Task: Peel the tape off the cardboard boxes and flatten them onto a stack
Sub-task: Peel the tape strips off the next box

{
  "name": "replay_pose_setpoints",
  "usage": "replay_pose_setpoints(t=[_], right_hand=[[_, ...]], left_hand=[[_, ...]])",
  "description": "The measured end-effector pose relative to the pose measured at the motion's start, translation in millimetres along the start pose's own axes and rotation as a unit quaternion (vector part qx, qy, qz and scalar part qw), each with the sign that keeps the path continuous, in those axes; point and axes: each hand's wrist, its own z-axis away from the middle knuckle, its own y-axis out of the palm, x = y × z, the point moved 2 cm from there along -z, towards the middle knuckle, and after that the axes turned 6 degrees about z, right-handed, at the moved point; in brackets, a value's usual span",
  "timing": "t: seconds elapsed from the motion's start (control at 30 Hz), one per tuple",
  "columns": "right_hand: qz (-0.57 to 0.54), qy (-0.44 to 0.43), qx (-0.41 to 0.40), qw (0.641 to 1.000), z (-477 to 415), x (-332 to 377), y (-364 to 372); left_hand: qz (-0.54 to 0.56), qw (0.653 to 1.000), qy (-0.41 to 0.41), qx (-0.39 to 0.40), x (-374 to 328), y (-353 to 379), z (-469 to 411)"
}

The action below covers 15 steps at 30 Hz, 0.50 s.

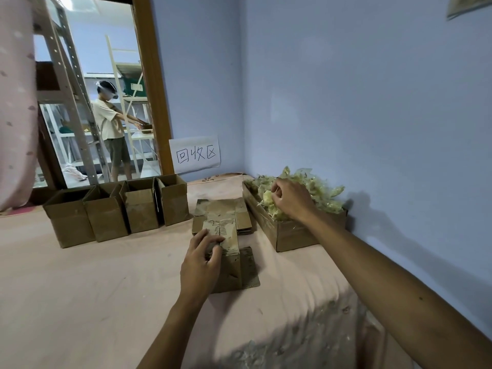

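A small cardboard box stands in front of me on the pink surface. My left hand rests on its top and left side, fingers spread over the flap. Just behind it lies a stack of flattened boxes. My right hand reaches over a long cardboard tray heaped with crumpled yellowish tape, and its fingertips pinch a wad of that tape at the pile.
Several upright open boxes stand in a row at the left. A paper sign hangs on the blue wall. Behind a doorway a person works at metal shelving. A pink curtain hangs at the far left.
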Motion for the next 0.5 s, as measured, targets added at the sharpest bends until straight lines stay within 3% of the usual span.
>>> replay_pose_setpoints(t=[0.23, 0.5], right_hand=[[-0.046, -0.037, -0.03, 0.998, 11, 14, -15], [-0.134, -0.05, 0.097, 0.985, 39, 50, 14]], left_hand=[[-0.001, 1.0, -0.004, 0.003, 0, 0, 0], [0.009, 1.0, -0.018, 0.016, -4, -4, 1]])
